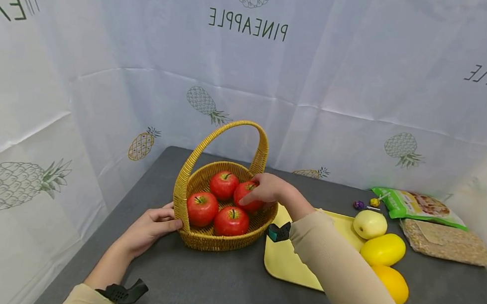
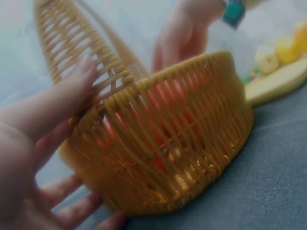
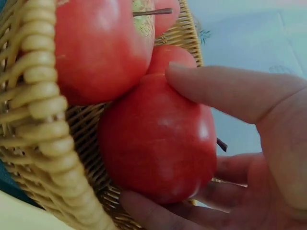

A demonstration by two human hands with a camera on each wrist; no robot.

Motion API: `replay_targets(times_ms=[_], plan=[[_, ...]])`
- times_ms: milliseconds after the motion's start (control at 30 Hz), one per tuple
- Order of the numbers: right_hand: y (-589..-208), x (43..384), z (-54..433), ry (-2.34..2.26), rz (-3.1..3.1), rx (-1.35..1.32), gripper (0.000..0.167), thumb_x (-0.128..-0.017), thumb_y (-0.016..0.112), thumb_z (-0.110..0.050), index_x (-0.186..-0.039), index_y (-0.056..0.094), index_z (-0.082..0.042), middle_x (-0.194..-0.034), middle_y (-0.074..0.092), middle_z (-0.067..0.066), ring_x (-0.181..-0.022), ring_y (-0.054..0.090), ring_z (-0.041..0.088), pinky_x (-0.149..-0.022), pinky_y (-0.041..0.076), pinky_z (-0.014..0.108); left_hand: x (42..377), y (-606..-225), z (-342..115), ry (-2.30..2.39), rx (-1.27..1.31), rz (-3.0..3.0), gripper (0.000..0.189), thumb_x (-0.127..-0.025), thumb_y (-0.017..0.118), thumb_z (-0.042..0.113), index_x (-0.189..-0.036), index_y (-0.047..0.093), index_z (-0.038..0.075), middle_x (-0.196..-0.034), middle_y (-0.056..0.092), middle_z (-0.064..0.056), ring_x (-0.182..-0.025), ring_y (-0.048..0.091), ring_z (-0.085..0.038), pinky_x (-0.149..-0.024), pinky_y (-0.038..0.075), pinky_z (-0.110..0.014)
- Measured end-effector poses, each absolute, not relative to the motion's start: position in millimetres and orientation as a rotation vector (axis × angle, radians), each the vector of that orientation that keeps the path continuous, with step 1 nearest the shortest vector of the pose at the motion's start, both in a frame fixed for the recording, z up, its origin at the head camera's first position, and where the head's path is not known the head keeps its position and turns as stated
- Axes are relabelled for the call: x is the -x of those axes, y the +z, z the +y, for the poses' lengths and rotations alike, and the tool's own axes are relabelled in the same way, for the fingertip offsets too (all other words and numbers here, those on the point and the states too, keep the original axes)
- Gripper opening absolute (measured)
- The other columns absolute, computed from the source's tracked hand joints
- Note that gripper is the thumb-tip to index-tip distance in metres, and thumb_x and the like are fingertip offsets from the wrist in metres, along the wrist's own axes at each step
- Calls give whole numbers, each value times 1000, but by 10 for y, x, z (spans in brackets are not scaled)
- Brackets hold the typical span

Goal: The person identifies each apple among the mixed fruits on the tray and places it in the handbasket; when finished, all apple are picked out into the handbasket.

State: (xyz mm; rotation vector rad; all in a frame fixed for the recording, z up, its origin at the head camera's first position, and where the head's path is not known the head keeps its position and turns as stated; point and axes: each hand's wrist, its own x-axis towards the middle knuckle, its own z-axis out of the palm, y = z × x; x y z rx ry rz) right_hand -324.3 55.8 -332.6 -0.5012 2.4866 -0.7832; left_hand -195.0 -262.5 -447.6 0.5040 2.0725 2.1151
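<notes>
A woven wicker basket [image 1: 215, 241] with a tall arched handle stands on the dark grey table, several red apples inside it. On the basket's left side, my left hand [image 1: 147, 231] grips the wall at the foot of the handle, thumb in front and fingers behind, as the left wrist view [image 2: 72, 120] also shows. My right hand [image 1: 270, 189] reaches into the basket's right part and holds a red apple [image 3: 158, 139] between thumb and fingers. That apple lies against its neighbour [image 3: 103, 52] inside the wicker wall. Its underside is hidden.
Right of the basket lies a yellow tray [image 1: 293, 270], partly behind my right forearm. By its right side are a pale round fruit [image 1: 370, 224], a yellow fruit [image 1: 383, 249] and an orange-yellow one [image 1: 392, 285]. Farther back lie a green packet [image 1: 422, 207] and a bag of grains [image 1: 447, 242].
</notes>
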Motion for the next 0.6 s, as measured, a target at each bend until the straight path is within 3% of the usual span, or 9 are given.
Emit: replay_targets(times_ms=[267,600], plan=[[-3411,3225,478,-691,2601,549,60,-82,84,-37,-127,60,-6,-113,63,7,-105,59,27,-88,55,42,1952,-4481,-2624,2115,-506,2074,16,-99,67,6,-112,74,-1,-164,22,-24,-153,3,-43,-102,45,-23],[-3467,3184,462,-669,2645,534,64,-88,79,-41,-138,57,-8,-118,62,8,-110,58,28,-89,54,43,1954,-4485,-2626,2117,-491,2075,16,-99,68,6,-111,74,-2,-164,23,-24,-154,3,-43,-102,45,-24]])
